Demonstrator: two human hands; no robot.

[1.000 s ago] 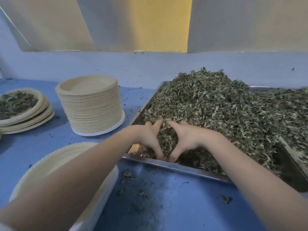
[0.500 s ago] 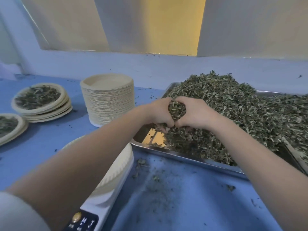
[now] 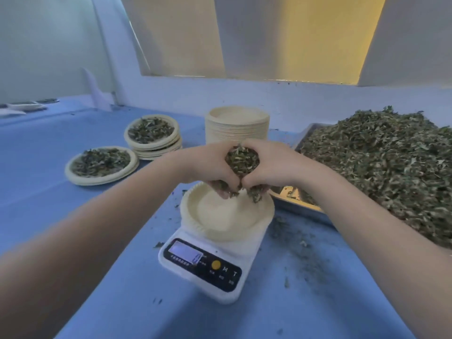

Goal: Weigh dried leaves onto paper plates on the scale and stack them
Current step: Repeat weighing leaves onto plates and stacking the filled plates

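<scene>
- left hand and right hand are cupped together, grasping one clump of leaves so little spills.
- clump hangs just above the empty plate, centred on the scale for weighing.
- tray of leaves sits just right; filled plates are stacked left.

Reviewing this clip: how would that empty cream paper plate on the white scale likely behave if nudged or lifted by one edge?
The empty cream paper plate looks thin and fluted, so it is probably very light and would slide on the white digital scale at a nudge. It overhangs the platform, so pressing its rim might tip it. Lifted by one edge once loaded, it may flex.
</scene>
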